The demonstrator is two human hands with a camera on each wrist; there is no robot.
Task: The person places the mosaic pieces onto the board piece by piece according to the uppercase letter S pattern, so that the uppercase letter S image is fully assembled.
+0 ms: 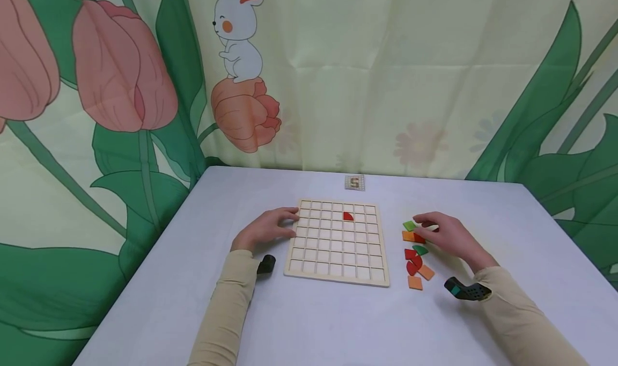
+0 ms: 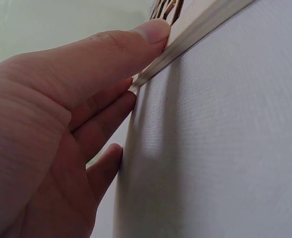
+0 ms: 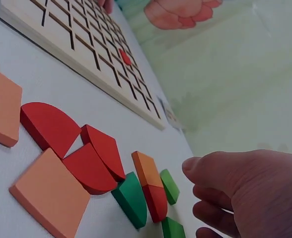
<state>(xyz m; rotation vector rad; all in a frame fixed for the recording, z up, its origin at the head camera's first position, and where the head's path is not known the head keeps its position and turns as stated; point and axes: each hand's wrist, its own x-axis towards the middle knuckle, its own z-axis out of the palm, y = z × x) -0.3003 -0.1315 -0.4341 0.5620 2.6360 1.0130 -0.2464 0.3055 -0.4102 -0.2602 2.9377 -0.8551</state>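
Note:
A pale wooden grid board [image 1: 338,242] lies flat on the table, with a red quarter-round piece [image 1: 348,216] in one cell of its upper part. My left hand [image 1: 265,226] rests at the board's left edge. In the left wrist view its thumb [image 2: 153,32] touches the board's rim, and the other fingers stay loosely extended. To the right of the board, my right hand [image 1: 451,237] hovers over the far end of some loose pieces, its fingers slightly bent and nothing visible between them. Closest to it are a light green piece [image 1: 409,225], an orange piece [image 1: 408,236] and a red piece [image 1: 419,239].
Nearer along the same loose row lie a dark green piece [image 1: 420,250], several red pieces [image 1: 412,268] and orange squares [image 1: 415,283]. A small card marked with a 5-like figure [image 1: 354,182] lies behind the board. A printed curtain [image 1: 338,87] hangs at the table's back edge.

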